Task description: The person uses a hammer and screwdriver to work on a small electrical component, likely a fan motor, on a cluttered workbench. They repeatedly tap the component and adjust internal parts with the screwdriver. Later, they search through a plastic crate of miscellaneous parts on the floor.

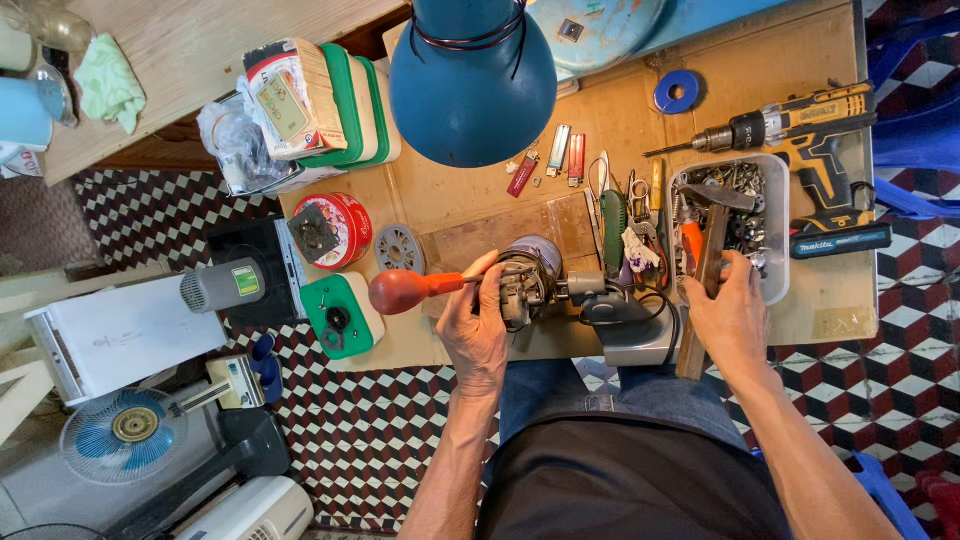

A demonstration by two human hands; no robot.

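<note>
The left hand (476, 335) is closing its fingers around the thin shaft of a screwdriver with a bulbous red handle (405, 290), the handle sticking out to the left while the tip is resting against a small grey electric motor with exposed windings (528, 275); the same hand is also pressing against the side of that motor, which is sitting at the near edge of a low brown cardboard-covered worktable (780, 50), just above the person's knees in blue jeans. The right hand (732, 318) is wrapping around the wooden handle of a steel-headed hammer (710, 235), gripping it firmly near the lower part; the hammer head is lying over a clear plastic tray filled with screws and small metal parts (775, 245), and the handle's end is reaching down past the table edge.

Between the two hands a grey plastic housing with a black cable (625, 325) is lying just beside the motor; a cluster of scissors, pliers and other hand tools (625, 215) is lying behind it. A yellow and black cordless drill (800, 135) is resting at the far right of the table; a blue roll of tape (677, 92) is lying near it; three lighters (550, 158) are lying under a large blue lampshade (470, 80). To the left, a round red tin (335, 230) and a green and white box (342, 315) are sitting near the table's edge; a small blue fan (125, 430) is standing on the chequered floor.
</note>
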